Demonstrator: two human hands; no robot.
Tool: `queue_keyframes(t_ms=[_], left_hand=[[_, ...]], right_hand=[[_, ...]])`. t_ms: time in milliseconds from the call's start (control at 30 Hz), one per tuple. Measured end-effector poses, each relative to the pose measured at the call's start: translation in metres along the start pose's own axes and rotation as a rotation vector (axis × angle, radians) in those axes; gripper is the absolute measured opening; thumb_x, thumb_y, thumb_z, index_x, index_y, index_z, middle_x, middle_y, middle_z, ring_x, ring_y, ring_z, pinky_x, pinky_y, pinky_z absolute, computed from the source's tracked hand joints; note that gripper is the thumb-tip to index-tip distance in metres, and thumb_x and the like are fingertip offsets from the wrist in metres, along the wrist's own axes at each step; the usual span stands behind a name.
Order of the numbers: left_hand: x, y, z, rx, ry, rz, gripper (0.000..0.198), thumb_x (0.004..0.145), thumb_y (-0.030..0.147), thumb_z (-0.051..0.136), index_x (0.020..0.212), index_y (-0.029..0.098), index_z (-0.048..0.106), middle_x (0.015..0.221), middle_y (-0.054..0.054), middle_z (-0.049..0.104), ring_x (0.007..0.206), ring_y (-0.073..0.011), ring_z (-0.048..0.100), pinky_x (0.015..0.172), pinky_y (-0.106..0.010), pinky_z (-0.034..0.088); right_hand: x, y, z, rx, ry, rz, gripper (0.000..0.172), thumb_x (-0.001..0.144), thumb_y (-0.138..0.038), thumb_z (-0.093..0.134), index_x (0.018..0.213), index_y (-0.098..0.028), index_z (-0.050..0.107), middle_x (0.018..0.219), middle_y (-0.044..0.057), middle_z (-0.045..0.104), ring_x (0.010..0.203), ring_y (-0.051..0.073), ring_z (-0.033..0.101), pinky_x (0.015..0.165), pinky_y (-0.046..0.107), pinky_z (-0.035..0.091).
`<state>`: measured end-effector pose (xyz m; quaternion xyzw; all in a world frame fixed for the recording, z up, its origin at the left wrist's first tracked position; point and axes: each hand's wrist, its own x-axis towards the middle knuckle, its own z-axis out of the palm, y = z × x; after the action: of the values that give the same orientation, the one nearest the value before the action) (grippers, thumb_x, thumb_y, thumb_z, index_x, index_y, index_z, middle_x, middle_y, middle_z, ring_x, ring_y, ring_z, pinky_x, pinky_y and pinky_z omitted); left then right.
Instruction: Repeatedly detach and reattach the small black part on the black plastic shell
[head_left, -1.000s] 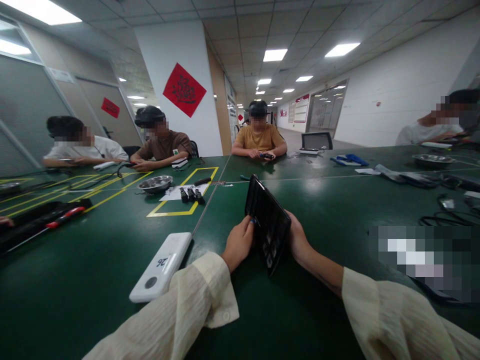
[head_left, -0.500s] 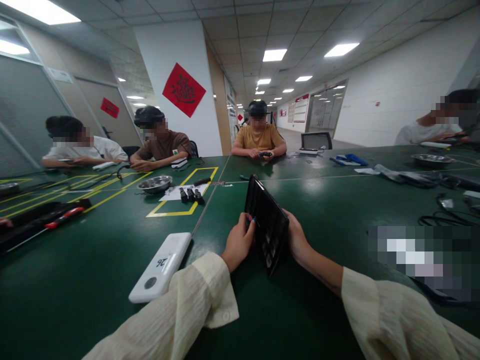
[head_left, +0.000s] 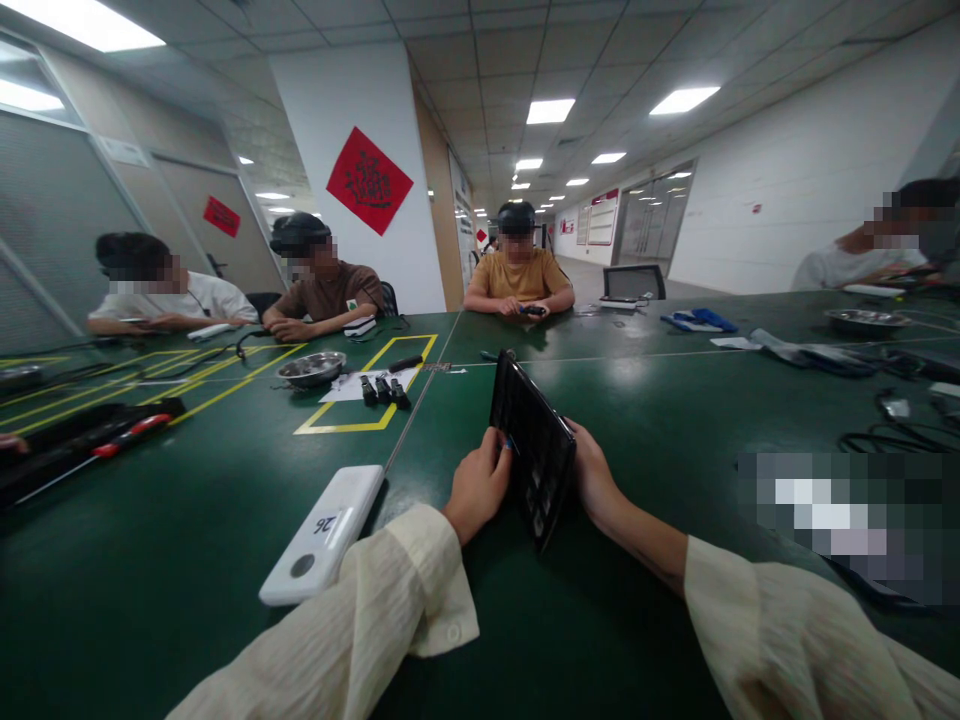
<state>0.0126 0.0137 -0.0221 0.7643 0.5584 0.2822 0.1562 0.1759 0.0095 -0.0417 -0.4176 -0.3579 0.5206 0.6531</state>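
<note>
A flat black case point(head_left: 534, 450), its inner face lined with rows of small dark slots or pieces, stands tilted on edge above the green table. My right hand point(head_left: 596, 475) grips it from behind along the right edge; most of those fingers are hidden by the case. At its left side, my left hand point(head_left: 480, 480) is closed, thumb and fingers pinched close against the slotted face. A tiny blue spot shows at the fingertips, too small to name. Left of my forearm lies a white power bank point(head_left: 324, 535) marked 26.
Beyond the case are a metal bowl point(head_left: 311, 369), several black clips point(head_left: 384, 391) on white paper and a black-handled tool point(head_left: 406, 363). A red-handled screwdriver point(head_left: 133, 436) lies far left. Cables point(head_left: 892, 440) and a blurred-out device point(head_left: 840, 520) are at right. Co-workers sit around the table.
</note>
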Motion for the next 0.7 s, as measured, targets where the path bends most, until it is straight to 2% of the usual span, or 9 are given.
queue_keyframes(t_ms=[233,400,533,600,700], left_hand=[[0.0017,0.0008,-0.0001,0.024,-0.029,-0.011,0.025,0.093,0.032,0.026,0.100,0.021,0.048,0.086,-0.004,0.064,0.078,-0.0179,0.061,0.067,-0.024,0.038],[0.0044,-0.0024,0.0015,-0.016,-0.022,-0.023,0.027,0.094,0.034,0.026,0.098,0.021,0.049,0.084,-0.004,0.064,0.074,-0.0170,0.060,0.063,-0.023,0.037],[0.0064,-0.0044,0.0031,-0.031,-0.021,-0.030,0.030,0.094,0.036,0.025,0.088,0.020,0.050,0.079,-0.003,0.062,0.070,-0.0159,0.058,0.061,-0.023,0.037],[0.0068,-0.0050,0.0041,-0.042,-0.013,-0.020,0.031,0.093,0.036,0.025,0.084,0.020,0.050,0.077,-0.002,0.061,0.070,-0.0157,0.057,0.063,-0.023,0.038],[0.0068,-0.0056,0.0050,-0.072,-0.007,-0.001,0.032,0.093,0.036,0.026,0.080,0.019,0.051,0.075,-0.002,0.060,0.068,-0.0157,0.056,0.063,-0.024,0.039]], right_hand=[[0.0000,0.0017,-0.0010,-0.028,-0.008,-0.017,0.046,0.072,-0.045,0.059,0.113,-0.023,0.054,0.092,0.002,0.069,0.089,0.024,0.062,0.065,0.033,0.049],[-0.0049,-0.0021,0.0009,-0.094,0.022,-0.084,0.044,0.076,-0.047,0.053,0.112,-0.022,0.055,0.104,0.004,0.065,0.100,0.023,0.058,0.080,0.034,0.046],[-0.0045,-0.0039,0.0019,-0.113,0.044,-0.123,0.044,0.076,-0.051,0.051,0.108,-0.021,0.056,0.101,0.004,0.065,0.099,0.021,0.057,0.087,0.034,0.043],[-0.0026,-0.0033,0.0015,-0.111,0.036,-0.133,0.043,0.075,-0.053,0.052,0.104,-0.022,0.057,0.096,0.003,0.065,0.097,0.022,0.057,0.085,0.034,0.043],[-0.0005,-0.0024,0.0003,-0.097,0.020,-0.120,0.041,0.073,-0.054,0.054,0.099,-0.023,0.056,0.086,0.001,0.063,0.085,0.021,0.059,0.070,0.032,0.047]])
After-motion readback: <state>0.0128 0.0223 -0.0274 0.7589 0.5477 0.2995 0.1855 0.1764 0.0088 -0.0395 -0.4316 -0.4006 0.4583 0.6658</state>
